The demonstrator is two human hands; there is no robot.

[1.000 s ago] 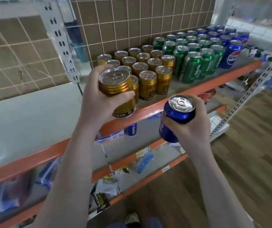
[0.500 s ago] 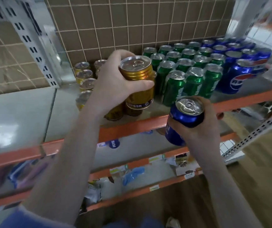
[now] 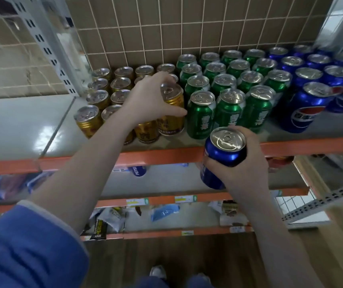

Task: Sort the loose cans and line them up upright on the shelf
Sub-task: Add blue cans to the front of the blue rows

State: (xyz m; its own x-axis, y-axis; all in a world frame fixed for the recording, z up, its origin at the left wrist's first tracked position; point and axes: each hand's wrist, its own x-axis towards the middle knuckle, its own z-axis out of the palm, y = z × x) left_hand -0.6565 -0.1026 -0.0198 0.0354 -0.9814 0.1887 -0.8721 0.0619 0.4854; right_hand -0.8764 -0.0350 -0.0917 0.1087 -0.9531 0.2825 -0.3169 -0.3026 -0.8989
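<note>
Risk, knock-over: the left hand (image 3: 151, 100) sets a gold can (image 3: 171, 113) into the front of the gold group, touching or nearly touching the front green can (image 3: 200, 115). A sideways push on release is likely to tip that green can or the gold neighbours.
Risk, edge: the gold can stands near the orange front rail (image 3: 166, 156) of the shelf (image 3: 21, 125). A can released tilted could roll off onto the lower levels.
Risk, right side: the right hand (image 3: 243, 163) holds a blue can (image 3: 222, 156) in front of and below the rail. Lifting it blind toward the blue group (image 3: 311, 90) could strike the rail or the front green row.
Left hand state: fingers and thumb wrapped round the upper body of the gold can, grasping it.
Right hand state: fingers curled under and around the blue can, grasping it, top up.
Gold can appearance: short, gold body with dark lettering, silver pull-tab lid; upright. Whether its base rests fully on the shelf cannot be told.
Blue can appearance: taller, glossy blue, silver lid, slightly tilted.
Shelf layout: gold cans left, green centre, blue right, all upright in rows against the tiled wall (image 3: 145, 28).
Remaining work, judged: both held cans are not yet released.
</note>
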